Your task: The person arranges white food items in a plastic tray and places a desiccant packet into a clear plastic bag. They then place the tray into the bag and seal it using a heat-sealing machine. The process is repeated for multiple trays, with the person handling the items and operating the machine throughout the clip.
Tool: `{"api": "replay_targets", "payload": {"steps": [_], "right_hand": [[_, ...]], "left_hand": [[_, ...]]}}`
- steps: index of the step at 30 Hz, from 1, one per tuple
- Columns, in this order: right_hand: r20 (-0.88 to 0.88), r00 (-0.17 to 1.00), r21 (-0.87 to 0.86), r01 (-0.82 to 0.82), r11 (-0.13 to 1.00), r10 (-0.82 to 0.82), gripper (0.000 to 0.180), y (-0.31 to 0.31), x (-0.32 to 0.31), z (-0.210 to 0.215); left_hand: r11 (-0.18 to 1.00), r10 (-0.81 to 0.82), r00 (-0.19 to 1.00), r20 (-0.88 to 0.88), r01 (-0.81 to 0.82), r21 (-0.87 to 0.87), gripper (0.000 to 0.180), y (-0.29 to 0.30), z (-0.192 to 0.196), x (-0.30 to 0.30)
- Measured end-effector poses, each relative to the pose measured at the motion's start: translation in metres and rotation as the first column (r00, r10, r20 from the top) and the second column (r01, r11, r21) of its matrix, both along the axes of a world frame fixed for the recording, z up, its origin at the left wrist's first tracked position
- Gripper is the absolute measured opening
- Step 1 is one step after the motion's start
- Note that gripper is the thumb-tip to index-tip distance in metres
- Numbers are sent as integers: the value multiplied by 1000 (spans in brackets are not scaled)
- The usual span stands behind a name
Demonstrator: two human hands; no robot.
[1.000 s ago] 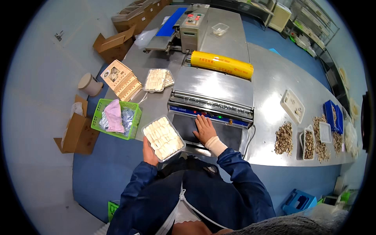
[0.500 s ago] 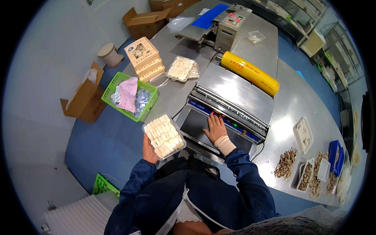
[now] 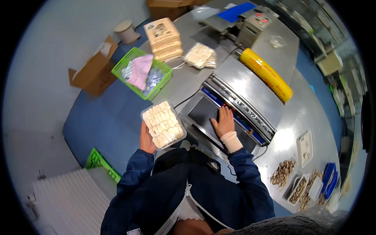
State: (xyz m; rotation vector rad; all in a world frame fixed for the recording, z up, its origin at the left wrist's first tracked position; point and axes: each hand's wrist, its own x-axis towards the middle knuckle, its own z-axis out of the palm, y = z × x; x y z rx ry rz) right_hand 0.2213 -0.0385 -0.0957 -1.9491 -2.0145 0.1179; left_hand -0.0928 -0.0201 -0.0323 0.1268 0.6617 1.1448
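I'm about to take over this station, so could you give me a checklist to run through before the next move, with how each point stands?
1. Tray of pale pieces in hand: ok, the left hand holds it at its left side.
2. Tray apart from the green basket: ok, a gap shows between them.
3. Right hand away from the machine: not ok, it lies over the dark plate, fingers at the blue strip.
4. Yellow roll in place: ok, it lies along the machine's far side.
5. Tray level: cannot tell from above.
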Motion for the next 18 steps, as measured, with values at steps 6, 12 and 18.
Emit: {"api": "replay_targets", "payload": {"steps": [6, 12, 18], "right_hand": [[-291, 937, 29, -191, 981, 191, 43, -18, -33, 23], [-875, 475, -171, -494, 853, 100, 38, -41, -130, 18], [-984, 175, -147, -652, 744, -42, 39, -29, -214, 43]], "left_hand": [[991, 133, 991, 5, -133, -1, 51, -27, -26, -47], [984, 180, 983, -15, -180, -1, 52, -53, -6, -72], [981, 194, 979, -61, -192, 35, 54, -48, -4, -111]]}}
